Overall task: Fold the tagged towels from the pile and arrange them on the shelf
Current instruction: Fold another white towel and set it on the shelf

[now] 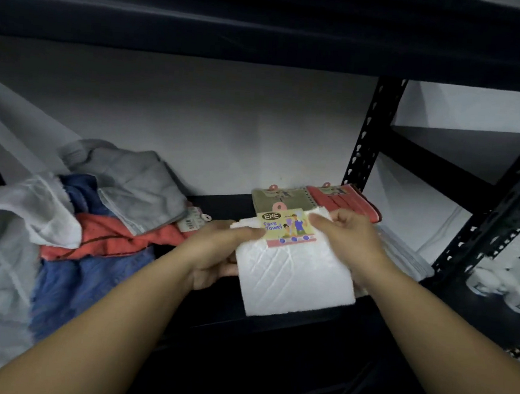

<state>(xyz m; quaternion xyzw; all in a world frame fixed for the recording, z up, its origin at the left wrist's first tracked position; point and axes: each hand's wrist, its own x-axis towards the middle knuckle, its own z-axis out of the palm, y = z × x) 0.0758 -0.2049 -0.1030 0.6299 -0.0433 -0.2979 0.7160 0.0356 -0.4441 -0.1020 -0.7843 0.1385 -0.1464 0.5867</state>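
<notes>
white towel point(295, 281) between both hands, left hand point(216, 256) and right hand point(347, 239) pinching its top edge

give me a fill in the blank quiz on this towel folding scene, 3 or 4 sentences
1. Both hands, left hand and right hand, hold a folded towel whose colour is ____.
2. The card tag on that towel reads "Face ____".
3. At the back of the shelf, beside the olive folded towel, lies a folded towel coloured ____.
4. The unfolded pile lies to the person's ____.

Missing words: white; Towel; red; left
</notes>
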